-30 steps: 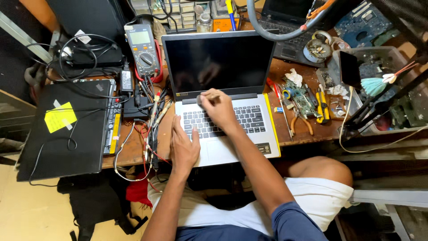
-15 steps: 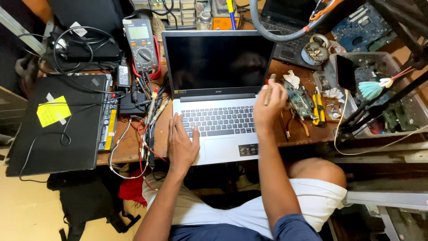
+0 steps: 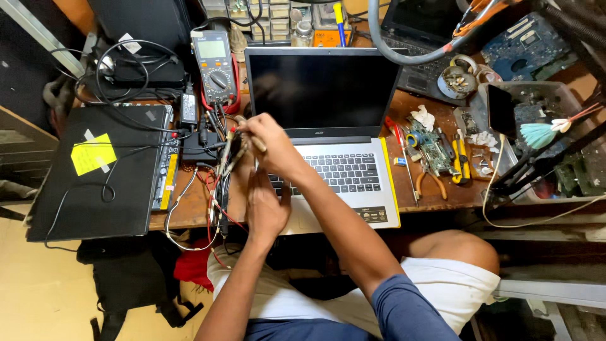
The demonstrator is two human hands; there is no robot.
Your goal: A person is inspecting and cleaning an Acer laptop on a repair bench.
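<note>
Probes (image 3: 243, 136), thin and cable-tailed, sit pinched in the right hand (image 3: 268, 142)'s closed grip; left hand (image 3: 265, 211) open.

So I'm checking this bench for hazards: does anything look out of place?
Yes. A tangle of loose wires spills over the desk edge left of the open laptop, where the right hand grips probe leads. Bare circuit boards lie among the pliers.
</note>
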